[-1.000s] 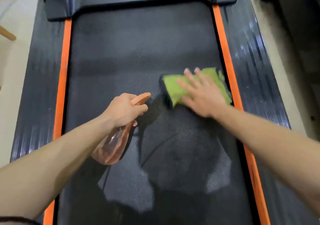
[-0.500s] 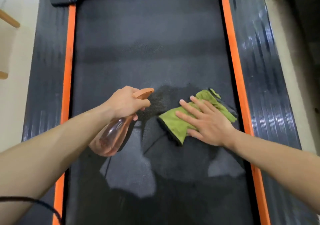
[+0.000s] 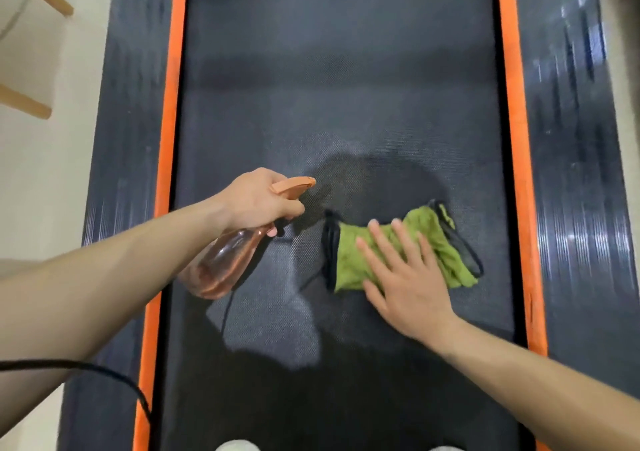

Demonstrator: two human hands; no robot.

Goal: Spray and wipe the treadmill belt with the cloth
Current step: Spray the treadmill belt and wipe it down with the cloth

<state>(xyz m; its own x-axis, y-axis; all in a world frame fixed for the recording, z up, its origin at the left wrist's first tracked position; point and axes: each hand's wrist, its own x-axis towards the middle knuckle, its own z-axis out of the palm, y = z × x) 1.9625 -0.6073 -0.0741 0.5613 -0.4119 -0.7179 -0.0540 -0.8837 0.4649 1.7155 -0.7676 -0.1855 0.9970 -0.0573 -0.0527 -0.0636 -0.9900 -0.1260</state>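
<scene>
1. A thin black cable (image 3: 104, 371) crosses the side rail well to the near left of the cloth, outside the wiping zone.
2. The right hand (image 3: 408, 277) lies flat on the crumpled green cloth with black edging (image 3: 349, 263), fingers straight and spread. This open-palm contact probably spreads pressure so the fabric slides rather than bunches.
3. The cloth rests on the dark textured treadmill belt (image 3: 329, 86), near the right orange edge strip (image 3: 512, 104).
4. Left of the cloth, the left hand (image 3: 256, 199) grips the neck of the translucent orange plastic spray bottle (image 3: 221, 267). The fingers are curled round it, and the nozzle points past the cloth's far left corner. The bottle appears to be held ready to wet the next section.
5. Just beyond the cloth lies a darker patch (image 3: 374, 180); whether it is moisture or shadow cannot be told.
6. The belt farther beyond the cloth looks unwiped.
</scene>
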